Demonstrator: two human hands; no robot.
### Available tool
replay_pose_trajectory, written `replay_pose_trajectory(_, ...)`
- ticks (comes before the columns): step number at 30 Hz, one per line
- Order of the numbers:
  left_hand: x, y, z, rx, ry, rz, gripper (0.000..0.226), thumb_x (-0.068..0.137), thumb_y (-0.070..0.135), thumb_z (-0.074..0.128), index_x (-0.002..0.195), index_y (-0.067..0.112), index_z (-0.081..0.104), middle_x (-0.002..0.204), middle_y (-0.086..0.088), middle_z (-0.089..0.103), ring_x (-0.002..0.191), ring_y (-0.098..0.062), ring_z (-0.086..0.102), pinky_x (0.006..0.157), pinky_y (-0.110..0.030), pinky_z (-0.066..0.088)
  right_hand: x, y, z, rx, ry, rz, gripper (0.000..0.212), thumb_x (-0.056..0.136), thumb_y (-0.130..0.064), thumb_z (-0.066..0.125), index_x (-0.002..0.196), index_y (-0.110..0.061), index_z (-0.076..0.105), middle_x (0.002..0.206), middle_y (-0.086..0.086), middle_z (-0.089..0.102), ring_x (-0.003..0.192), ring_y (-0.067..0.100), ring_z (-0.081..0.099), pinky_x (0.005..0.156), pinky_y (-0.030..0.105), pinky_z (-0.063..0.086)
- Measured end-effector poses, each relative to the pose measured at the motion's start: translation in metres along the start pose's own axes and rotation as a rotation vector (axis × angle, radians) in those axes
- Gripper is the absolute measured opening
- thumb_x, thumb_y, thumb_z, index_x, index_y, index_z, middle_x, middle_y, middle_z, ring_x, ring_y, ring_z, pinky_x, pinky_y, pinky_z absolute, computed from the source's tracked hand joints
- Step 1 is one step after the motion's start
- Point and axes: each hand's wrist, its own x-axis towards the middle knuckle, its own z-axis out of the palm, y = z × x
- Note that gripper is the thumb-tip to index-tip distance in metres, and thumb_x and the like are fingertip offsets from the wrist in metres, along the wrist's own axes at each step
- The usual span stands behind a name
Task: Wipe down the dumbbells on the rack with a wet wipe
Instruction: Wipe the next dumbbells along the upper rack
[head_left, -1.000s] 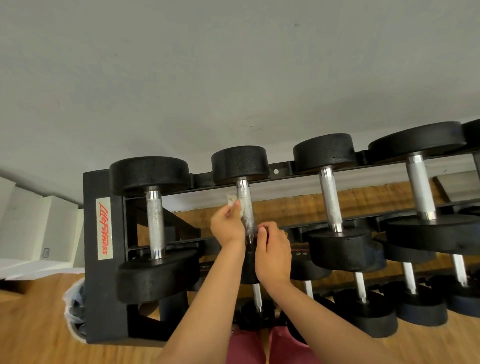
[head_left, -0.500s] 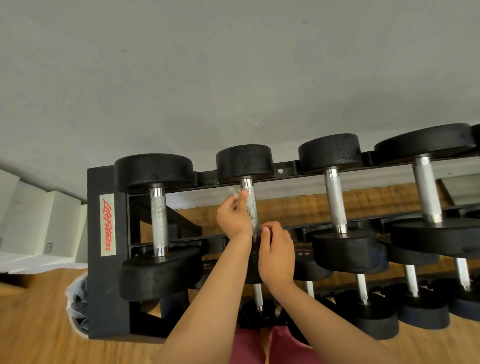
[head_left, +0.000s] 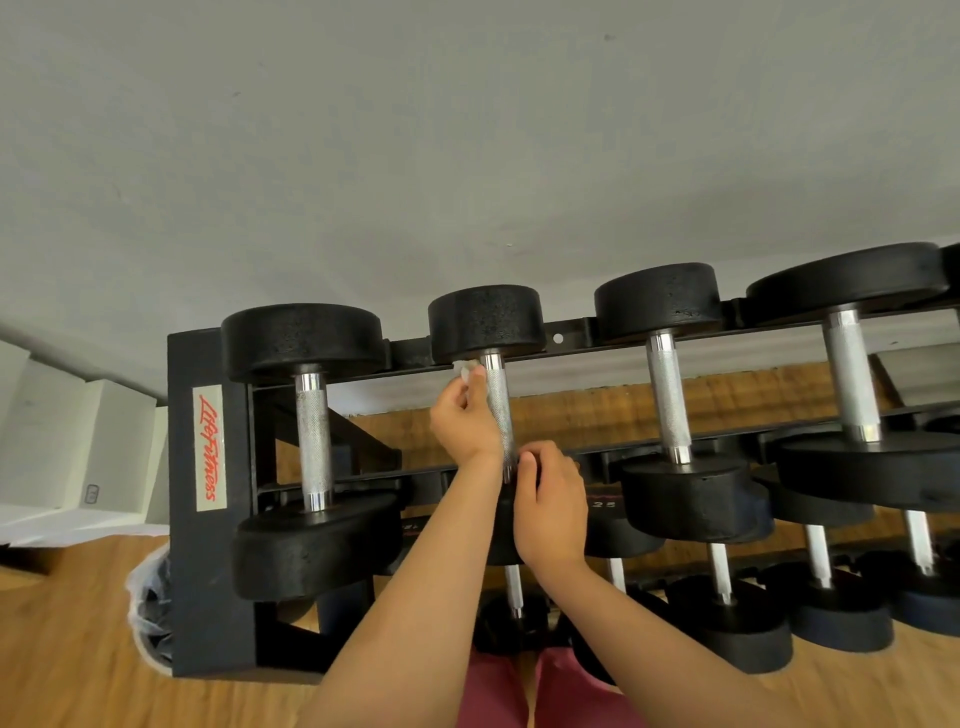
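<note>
A black dumbbell rack (head_left: 208, 571) holds several black dumbbells with knurled steel handles. The second dumbbell from the left (head_left: 485, 325) lies on the top tier. My left hand (head_left: 465, 421) pinches a small white wet wipe (head_left: 464, 370) against the upper end of that dumbbell's handle (head_left: 498, 400), just below the far weight head. My right hand (head_left: 550, 504) grips the lower end of the same handle, and it hides the near weight head.
Other dumbbells sit left (head_left: 311, 426) and right (head_left: 670, 405) on the top tier, with more on the lower tiers (head_left: 727, 618). A grey wall (head_left: 467, 130) rises behind. A plastic bag (head_left: 148, 613) lies by the rack's left foot on the wooden floor (head_left: 67, 649).
My left hand has slid the wipe up the handle from its middle to just under the far weight head. My right hand has stayed at the lower end.
</note>
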Motion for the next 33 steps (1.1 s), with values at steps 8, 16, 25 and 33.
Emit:
replay_pose_trajectory(8, -0.004, 0.003, 0.006, 0.133, 0.039, 0.122, 0.024, 0.095, 0.028, 0.062, 0.101, 0.007, 0.073, 0.095, -0.003, 0.072, 0.092, -0.014, 0.065, 0.081, -0.032, 0.057, 0.002, 0.002, 0.001, 0.006, -0.02, 0.007, 0.023, 0.1, -0.032, 0.035, 0.097, -0.023, 0.056, 0.091, -0.01, 0.058, 0.089, 0.006, 0.048, 0.082, 0.033, 0.046)
replay_pose_trajectory(16, -0.015, 0.005, -0.015, 0.082, -0.065, 0.103, 0.044, 0.1, 0.029, 0.051, 0.062, 0.009, 0.061, 0.057, 0.005, 0.055, 0.053, 0.005, 0.053, 0.052, -0.008, 0.039, 0.001, 0.002, 0.002, -0.003, -0.001, -0.026, 0.03, 0.097, -0.036, 0.031, 0.095, -0.023, 0.057, 0.088, -0.012, 0.057, 0.085, 0.005, 0.049, 0.081, 0.031, 0.046)
replay_pose_trajectory(25, -0.003, 0.013, 0.004, -0.062, 0.018, -0.134, 0.023, 0.085, 0.023, 0.075, 0.099, 0.013, 0.061, 0.104, 0.003, 0.061, 0.096, -0.013, 0.057, 0.067, -0.013, 0.044, 0.0, 0.0, 0.0, -0.022, -0.005, -0.031, 0.017, 0.101, -0.028, 0.038, 0.091, -0.027, 0.052, 0.086, -0.012, 0.054, 0.083, 0.004, 0.047, 0.082, 0.029, 0.044)
replay_pose_trajectory(33, -0.005, 0.007, 0.013, -0.051, 0.016, -0.178, 0.028, 0.089, 0.033, 0.068, 0.109, 0.014, 0.068, 0.102, 0.003, 0.064, 0.091, -0.01, 0.059, 0.079, -0.024, 0.052, 0.001, 0.0, 0.0, -0.02, -0.027, -0.006, 0.017, 0.101, -0.025, 0.04, 0.092, -0.025, 0.054, 0.088, -0.01, 0.056, 0.085, 0.008, 0.05, 0.083, 0.031, 0.042)
